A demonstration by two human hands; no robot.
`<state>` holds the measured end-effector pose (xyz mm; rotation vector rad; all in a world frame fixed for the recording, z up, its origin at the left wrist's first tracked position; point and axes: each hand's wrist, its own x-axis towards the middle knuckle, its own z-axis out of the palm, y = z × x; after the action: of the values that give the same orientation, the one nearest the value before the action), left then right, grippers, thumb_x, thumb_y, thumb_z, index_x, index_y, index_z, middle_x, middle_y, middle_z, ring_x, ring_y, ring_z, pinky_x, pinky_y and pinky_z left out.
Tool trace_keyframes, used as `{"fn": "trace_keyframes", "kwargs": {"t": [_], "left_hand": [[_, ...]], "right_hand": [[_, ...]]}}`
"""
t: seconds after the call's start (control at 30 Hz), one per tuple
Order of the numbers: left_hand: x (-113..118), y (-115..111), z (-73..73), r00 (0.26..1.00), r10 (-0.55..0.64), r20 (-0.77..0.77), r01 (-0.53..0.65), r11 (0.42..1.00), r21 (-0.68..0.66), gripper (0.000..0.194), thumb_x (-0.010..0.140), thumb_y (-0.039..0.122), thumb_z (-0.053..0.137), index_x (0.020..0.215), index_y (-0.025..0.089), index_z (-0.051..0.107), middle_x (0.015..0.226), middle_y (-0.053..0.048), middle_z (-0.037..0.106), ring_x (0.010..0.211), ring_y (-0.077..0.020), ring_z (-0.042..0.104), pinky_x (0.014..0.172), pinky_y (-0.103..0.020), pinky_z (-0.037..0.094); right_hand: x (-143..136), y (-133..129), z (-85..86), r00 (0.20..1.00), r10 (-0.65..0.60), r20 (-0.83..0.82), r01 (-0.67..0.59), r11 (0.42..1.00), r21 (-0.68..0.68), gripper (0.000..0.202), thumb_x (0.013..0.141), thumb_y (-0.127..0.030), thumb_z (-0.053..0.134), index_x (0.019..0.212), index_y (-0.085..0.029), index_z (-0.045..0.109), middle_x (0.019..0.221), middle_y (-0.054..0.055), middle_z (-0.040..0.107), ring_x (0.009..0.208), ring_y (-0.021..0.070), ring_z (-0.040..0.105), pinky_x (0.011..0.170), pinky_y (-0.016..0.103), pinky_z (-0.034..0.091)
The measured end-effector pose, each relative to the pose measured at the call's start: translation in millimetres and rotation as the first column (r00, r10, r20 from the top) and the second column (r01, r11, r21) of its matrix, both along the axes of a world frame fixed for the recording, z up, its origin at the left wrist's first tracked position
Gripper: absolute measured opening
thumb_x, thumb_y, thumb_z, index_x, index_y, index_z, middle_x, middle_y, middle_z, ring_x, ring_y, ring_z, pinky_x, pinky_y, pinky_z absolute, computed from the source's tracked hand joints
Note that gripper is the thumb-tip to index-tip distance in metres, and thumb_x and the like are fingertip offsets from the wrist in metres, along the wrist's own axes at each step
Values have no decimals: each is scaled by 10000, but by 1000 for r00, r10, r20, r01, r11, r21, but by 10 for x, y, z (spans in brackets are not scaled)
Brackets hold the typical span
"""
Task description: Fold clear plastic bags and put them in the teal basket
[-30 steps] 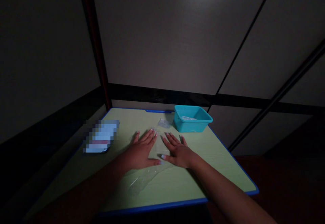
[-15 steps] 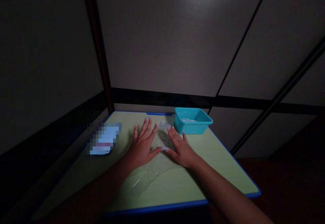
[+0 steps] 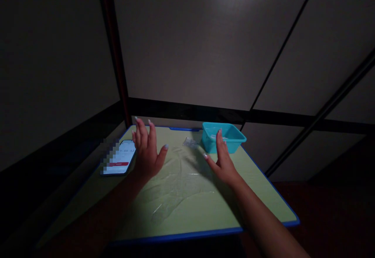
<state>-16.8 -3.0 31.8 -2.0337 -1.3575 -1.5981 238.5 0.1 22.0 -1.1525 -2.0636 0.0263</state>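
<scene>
A thin transparent plastic sheet or bag [image 3: 175,187] lies spread on the pale green tabletop [image 3: 216,211], with some creases showing. My left hand [image 3: 148,152] is raised above its left side, fingers apart, holding nothing. On the right, my right hand [image 3: 224,164] is also lifted off the table, thumb away from the fingers, and it too is without any object. Between the hands, farther back, rests a small clear crinkled packet [image 3: 191,143]. A turquoise basket [image 3: 234,147] with something whitish inside stands just behind my right hand.
A lit phone [image 3: 120,158], partly pixelated, lies at the table's left edge beside my left hand. The table has a blue rim. Grey panels [image 3: 187,55] with dark strips rise behind it.
Both hands have lifted off the plastic and moved apart, the left one leftward and the right one rightward. More of the plastic between them now shows.
</scene>
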Motion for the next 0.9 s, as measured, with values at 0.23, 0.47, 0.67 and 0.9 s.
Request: {"fn": "trace_keyframes", "kwargs": {"t": [0.23,0.47,0.67,0.9], "left_hand": [[5,139,-7,323,-317,892,735,678,-25,785,764,774,162,1427,353,157,1468,-118,276,1289,-334,345,1017,-574,210],[-61,176,7,-321,-73,944,791,527,309,815,725,795,273,1353,286,373,1375,-177,410,1135,-358,516,904,-514,378],[-71,175,-51,-321,-53,946,832,461,308,817,700,811,287,1362,335,350,1386,-146,402,1078,-341,537,839,-519,404],[-107,142,22,-161,-4,987,907,393,149,731,716,784,180,935,210,577,866,-83,589,650,-188,527,565,-352,444]], "right_hand": [[249,96,180,525,234,-818,-323,944,63,901,755,-494,611,1433,-356,34,1429,101,351,1267,232,395,1034,513,252],[559,138,355,-243,115,-963,-364,910,200,428,745,-496,624,1127,-358,491,1176,18,584,1042,174,590,851,423,473],[614,159,342,-334,-44,-942,-417,903,105,138,715,-255,665,755,-219,538,624,-89,560,497,50,520,529,197,476],[578,89,331,-115,88,-989,-508,851,135,327,748,-308,566,544,-205,331,480,-90,262,386,65,300,358,186,303]]}}
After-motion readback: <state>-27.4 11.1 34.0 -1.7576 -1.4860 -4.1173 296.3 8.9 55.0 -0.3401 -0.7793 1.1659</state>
